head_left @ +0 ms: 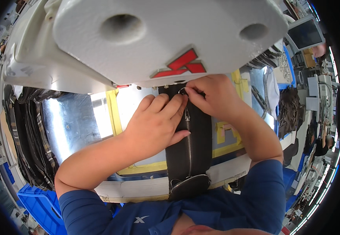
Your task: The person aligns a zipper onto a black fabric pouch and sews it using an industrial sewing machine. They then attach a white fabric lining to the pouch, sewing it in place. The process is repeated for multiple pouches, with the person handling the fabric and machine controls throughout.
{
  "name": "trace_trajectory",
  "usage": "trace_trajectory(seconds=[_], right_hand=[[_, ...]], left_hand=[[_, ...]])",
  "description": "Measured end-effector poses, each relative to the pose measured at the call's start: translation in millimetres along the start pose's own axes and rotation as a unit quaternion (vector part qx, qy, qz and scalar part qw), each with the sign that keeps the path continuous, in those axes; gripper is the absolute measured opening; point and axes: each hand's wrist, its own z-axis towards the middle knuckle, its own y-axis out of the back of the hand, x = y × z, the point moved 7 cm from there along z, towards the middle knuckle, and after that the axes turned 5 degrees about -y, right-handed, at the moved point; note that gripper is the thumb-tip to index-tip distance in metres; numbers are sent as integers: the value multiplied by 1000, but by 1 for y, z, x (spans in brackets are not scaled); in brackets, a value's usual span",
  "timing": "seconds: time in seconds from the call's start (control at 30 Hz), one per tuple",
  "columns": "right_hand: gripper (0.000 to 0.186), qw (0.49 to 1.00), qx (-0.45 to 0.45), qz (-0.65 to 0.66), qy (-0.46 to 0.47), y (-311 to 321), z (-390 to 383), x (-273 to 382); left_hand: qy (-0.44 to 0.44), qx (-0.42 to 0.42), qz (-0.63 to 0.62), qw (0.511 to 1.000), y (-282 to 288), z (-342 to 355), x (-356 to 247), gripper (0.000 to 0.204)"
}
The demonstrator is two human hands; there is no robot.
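Observation:
A long strip of black fabric [201, 145] lies lengthwise in front of me, its far end under the machine head. A silvery metal zipper [189, 152] runs down its middle, with a slider partway along. My left hand [154, 123] rests flat on the strip, fingers stretched out beside the zipper and thumb apart near its teeth. At the far end, my right hand [213, 96] is closed in a pinch by a small thin loop [182, 91]; what its fingertips hold is partly hidden. The strip's near end has a rounded, zipper-edged flap [189, 185] against my shirt.
A large white sewing machine head [170, 35] overhangs my hands. Yellow tape [142, 168] marks the work surface. Dark fabric pieces [33, 137] hang at the left above a blue crate [40, 203]. More dark pieces [289, 109] lie at the right; a monitor [306, 33] stands beyond.

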Motion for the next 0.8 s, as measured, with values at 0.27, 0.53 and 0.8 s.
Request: trace_trajectory(seconds=[0.27,0.53,0.8], right_hand=[[10,996,4,-5,-85,-1,12,-6],[17,999,4,-47,0,2,-10,5],[26,997,11,-67,30,1,-14,15]], left_hand=[[14,13,15,1000,1,4,5,87],[38,-5,-76,996,5,7,15,89],[50,-14,-123,991,5,8,21,86]])
